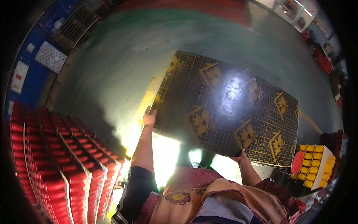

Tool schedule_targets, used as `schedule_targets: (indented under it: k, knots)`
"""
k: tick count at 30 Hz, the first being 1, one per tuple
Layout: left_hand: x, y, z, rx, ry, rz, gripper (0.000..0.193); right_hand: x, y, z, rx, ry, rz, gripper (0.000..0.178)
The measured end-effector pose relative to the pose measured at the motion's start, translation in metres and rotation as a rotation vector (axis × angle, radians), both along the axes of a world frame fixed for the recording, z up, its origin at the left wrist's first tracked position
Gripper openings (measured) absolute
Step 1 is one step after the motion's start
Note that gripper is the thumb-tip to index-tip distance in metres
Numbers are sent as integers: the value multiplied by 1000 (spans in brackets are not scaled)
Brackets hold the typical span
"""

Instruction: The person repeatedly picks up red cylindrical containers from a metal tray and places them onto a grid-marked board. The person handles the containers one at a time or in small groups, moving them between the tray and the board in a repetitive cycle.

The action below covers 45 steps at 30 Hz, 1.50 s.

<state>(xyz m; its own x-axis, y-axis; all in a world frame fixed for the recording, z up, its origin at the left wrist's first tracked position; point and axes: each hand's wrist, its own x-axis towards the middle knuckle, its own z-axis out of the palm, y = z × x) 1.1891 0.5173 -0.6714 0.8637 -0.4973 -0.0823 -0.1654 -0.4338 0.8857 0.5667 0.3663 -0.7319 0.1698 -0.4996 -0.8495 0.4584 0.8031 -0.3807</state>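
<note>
Gold-patterned panel (223,112) in left hand (149,117) and right hand (242,157), beyond lettered apron (220,186)

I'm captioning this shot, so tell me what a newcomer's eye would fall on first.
Probably first the large dark panel held out across the middle, patterned with yellow lines and flower-like motifs, with a whitish glare on its surface. Next, the rows of red pieces stacked at lower left. Then the bright yellow pieces at lower right, beside a red disc.
</note>
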Motion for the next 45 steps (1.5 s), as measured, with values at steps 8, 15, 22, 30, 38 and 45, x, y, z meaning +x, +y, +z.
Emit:
schedule_targets:
  k: [8,15,22,30,38,45]
  knots:
    - [-235,256,12,144,193,-129,29,94,47,65,-75,-417,668,31]
    - [-272,477,94,-35,430,634,26,316,162,171,-593,-201,1427,39]
    - [-166,674,262,-228,-354,978,37,558,414,331,-1574,-915,1705,47]
    - [35,750,407,326,-763,734,60,733,684,475,-2502,-708,1471,48]
    - [27,749,376,309,-929,765,48,727,663,447,-2567,-682,1259,50]
    - [-119,784,331,-46,-810,1211,51,720,612,412,-1705,-1116,1427,49]
